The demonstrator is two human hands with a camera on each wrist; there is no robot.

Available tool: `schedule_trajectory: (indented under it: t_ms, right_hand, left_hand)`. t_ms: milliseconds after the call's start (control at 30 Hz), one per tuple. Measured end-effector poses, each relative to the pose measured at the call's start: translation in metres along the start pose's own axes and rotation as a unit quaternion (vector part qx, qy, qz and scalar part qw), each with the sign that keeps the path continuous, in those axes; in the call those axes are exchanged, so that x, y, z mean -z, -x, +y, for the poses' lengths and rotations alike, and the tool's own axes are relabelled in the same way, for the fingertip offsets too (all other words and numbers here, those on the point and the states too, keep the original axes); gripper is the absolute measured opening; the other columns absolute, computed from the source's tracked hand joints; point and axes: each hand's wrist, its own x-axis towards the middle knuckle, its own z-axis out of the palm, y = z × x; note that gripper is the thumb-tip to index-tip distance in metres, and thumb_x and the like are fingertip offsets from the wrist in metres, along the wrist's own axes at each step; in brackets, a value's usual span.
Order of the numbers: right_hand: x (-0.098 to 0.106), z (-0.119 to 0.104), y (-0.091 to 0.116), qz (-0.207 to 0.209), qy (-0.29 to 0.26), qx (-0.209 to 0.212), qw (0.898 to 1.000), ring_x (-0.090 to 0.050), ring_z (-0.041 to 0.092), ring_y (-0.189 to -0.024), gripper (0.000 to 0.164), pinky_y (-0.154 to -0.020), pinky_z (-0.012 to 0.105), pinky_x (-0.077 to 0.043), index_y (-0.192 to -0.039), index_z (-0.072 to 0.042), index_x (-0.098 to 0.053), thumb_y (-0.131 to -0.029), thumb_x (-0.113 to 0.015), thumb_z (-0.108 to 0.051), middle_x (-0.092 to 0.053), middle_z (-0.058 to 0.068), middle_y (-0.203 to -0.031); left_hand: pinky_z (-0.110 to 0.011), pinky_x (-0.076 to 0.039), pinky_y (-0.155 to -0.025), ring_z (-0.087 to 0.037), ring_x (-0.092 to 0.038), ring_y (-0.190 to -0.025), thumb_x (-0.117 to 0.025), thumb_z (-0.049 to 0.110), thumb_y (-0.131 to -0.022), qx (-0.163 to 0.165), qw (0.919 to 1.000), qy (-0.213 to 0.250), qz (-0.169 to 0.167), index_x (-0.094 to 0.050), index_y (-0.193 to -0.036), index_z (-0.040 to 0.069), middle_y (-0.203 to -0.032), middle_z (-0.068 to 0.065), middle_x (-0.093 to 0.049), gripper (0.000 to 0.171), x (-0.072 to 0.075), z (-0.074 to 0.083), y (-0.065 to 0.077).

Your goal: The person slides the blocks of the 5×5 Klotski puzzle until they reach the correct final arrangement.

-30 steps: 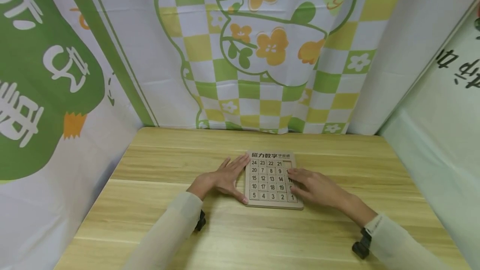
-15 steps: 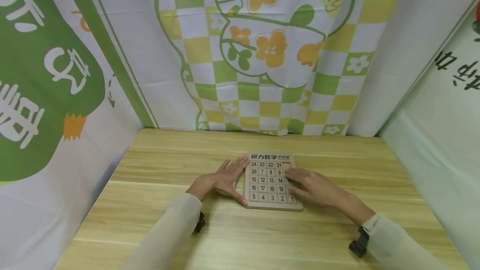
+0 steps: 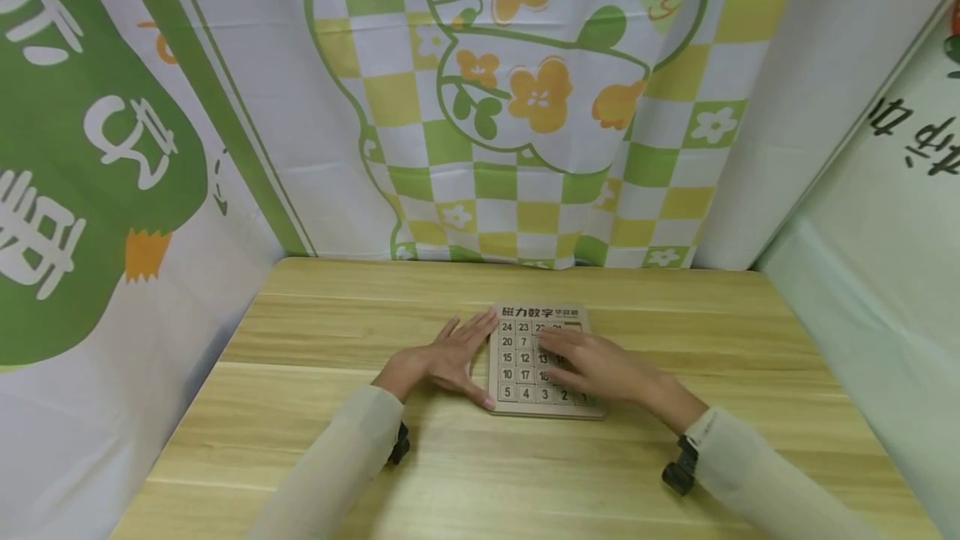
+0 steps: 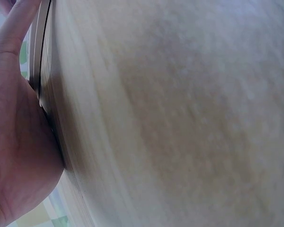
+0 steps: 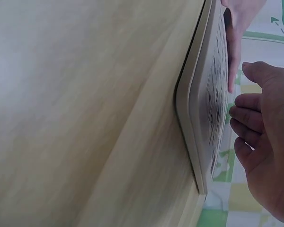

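Should the left hand (image 3: 452, 359), spread against but not gripping the number sliding puzzle (image 3: 517, 359) at the head view's lower centre, brace too lightly, the loosely bent, empty right hand (image 3: 604, 367) could skid it across the worktop (image 3: 525, 482).

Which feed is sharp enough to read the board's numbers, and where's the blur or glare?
Head view: number board legible in its left columns; left wrist view: tabletop soft and blurred, pale sheen at upper right; right wrist view: pale sheen at far left, number board foreshortened too steeply to read.
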Motion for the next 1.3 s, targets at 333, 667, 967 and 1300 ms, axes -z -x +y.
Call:
schedule_trajectory:
  t_ms: [333, 667, 967, 1300]
  right_hand:
    - [-0.011, -0.005, -0.027, -0.005, -0.006, 0.015, 1.0, -0.051, 0.043, -0.144, 0.058, -0.12, 0.06, -0.041, -0.15, 0.003, -0.055, -0.107, -0.064, -0.034, -0.054, 0.024, -0.155]
    - [-0.025, -0.002, -0.039, -0.026, -0.004, 0.002, 1.0, -0.047, 0.038, -0.148, 0.061, -0.123, 0.054, -0.038, -0.155, 0.0, -0.05, -0.109, -0.06, -0.038, -0.049, 0.02, -0.16]
    - [-0.026, -0.002, -0.04, -0.03, 0.003, -0.002, 1.0, -0.047, 0.038, -0.148, 0.062, -0.123, 0.055, -0.038, -0.155, 0.0, -0.05, -0.109, -0.059, -0.04, -0.049, 0.019, -0.161]
    - [-0.019, 0.008, -0.026, 0.0, 0.003, -0.007, 1.0, -0.054, 0.04, -0.143, 0.055, -0.119, 0.055, -0.043, -0.147, 0.004, -0.059, -0.107, -0.064, -0.033, -0.057, 0.021, -0.154]
  left_hand:
    - [-0.057, 0.008, -0.13, -0.027, 0.008, -0.164, -0.081, 0.072, -0.078, -0.001, 1.0, -0.002, 0.004, 0.008, -0.17, 0.012, -0.178, -0.009, 0.014, 0.142, -0.001, -0.002, -0.001]
    - [-0.052, 0.01, -0.13, -0.025, 0.01, -0.164, -0.08, 0.075, -0.078, 0.003, 1.0, 0.0, -0.002, 0.011, -0.17, 0.012, -0.177, -0.007, 0.016, 0.143, -0.001, -0.001, -0.002]
    - [-0.054, 0.01, -0.131, -0.026, 0.009, -0.164, -0.08, 0.076, -0.077, 0.003, 1.0, 0.008, -0.001, 0.007, -0.17, 0.01, -0.178, -0.009, 0.015, 0.143, -0.001, -0.002, 0.001]
    - [-0.054, 0.011, -0.13, -0.026, 0.008, -0.165, -0.081, 0.076, -0.076, -0.003, 0.9999, 0.015, 0.005, 0.006, -0.17, 0.011, -0.178, -0.009, 0.014, 0.144, 0.0, -0.001, 0.0]
